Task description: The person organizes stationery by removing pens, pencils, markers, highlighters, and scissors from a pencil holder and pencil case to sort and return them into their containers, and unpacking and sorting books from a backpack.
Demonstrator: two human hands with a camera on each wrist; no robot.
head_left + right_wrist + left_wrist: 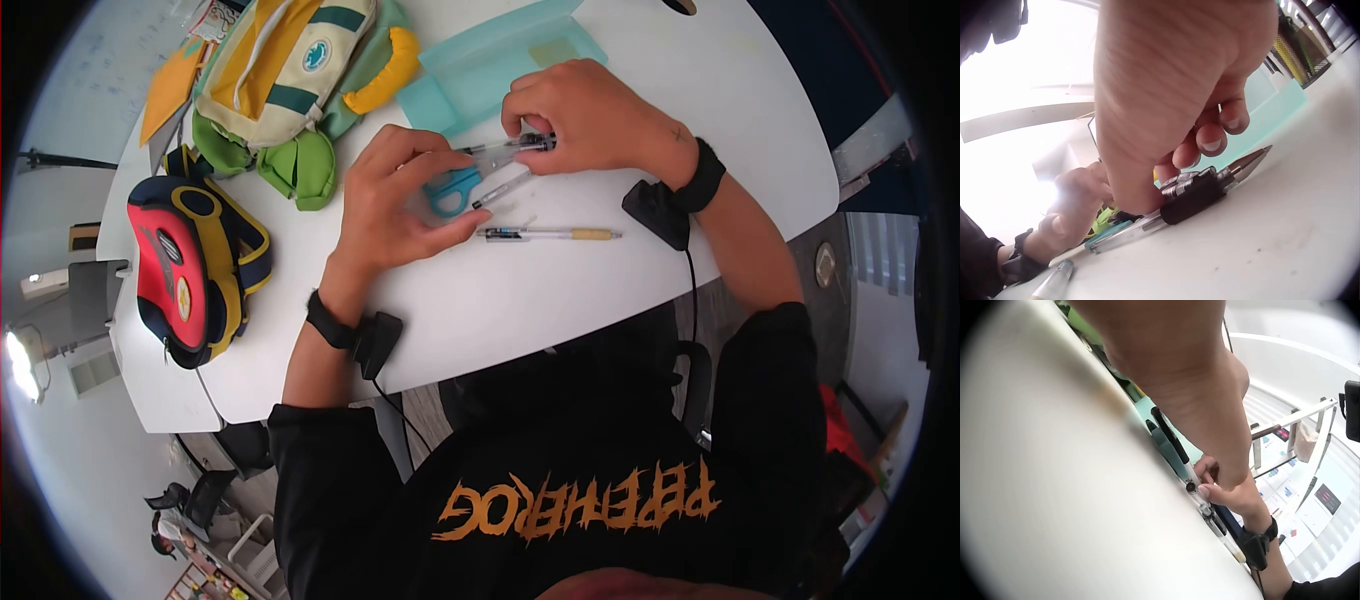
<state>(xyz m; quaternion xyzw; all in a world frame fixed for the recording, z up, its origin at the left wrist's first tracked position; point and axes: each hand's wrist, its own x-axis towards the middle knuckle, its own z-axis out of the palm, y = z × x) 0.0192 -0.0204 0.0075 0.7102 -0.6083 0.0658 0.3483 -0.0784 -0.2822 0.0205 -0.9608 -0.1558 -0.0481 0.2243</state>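
In the head view, my right hand (590, 115) pinches black-gripped pens (537, 142) low over the table. The right wrist view shows my thumb and fingers around a clear pen with a black grip (1194, 200), its tip pointing away. My left hand (400, 200) is curved beside blue scissors (455, 190), thumb and index finger spread apart near the pens' other ends; whether it touches them is unclear. A clear pen (502, 187) lies beside the scissors. Closer to my body lies a pen with a gold-coloured end (595, 234).
An open translucent teal case (440, 95) lies beyond my hands. To the left are a cream, green and yellow bag (290, 75) and a red, navy and yellow bag (185, 270). An orange envelope (170, 95) lies at the far left; the table's near edge (480, 372) runs before my body.
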